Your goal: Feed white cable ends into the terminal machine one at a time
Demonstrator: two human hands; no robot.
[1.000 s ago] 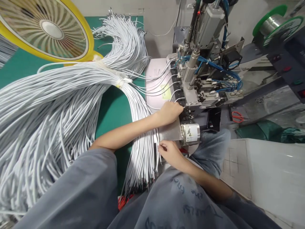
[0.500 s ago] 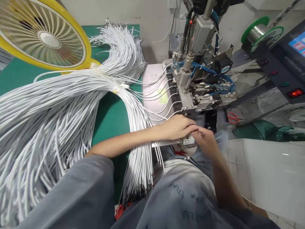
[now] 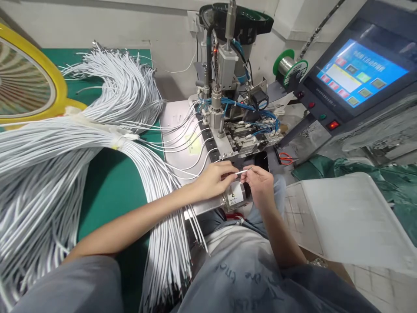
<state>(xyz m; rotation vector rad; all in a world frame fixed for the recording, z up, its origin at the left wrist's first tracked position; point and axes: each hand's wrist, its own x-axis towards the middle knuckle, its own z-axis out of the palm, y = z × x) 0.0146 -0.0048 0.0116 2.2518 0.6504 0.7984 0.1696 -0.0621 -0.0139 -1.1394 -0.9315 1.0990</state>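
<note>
Machine: several wires run in; placed, I judge
Left hand: pinching one white wire
Right hand: pinching its end
Bundle: many remaining

White on the held cable and all through the bundled cables; flat green across the table. Yellow around the fan rim, with a radiating pattern of pale brownish slats. Pale pinkish grey on the plate, yellow-green on the sticker, bright blue along the tubes. Vivid blue over the screen, blocked with pink, green, pale yellow and perhaps olive, hard to tell at this blur. Glowing red at the switch, orange-red on the scissors. Green on the spool flanges, silver on the wound wire. Milky white on the tub, dark green on the crumpled sheeting, grey with dark lettering on the shirt.
</note>
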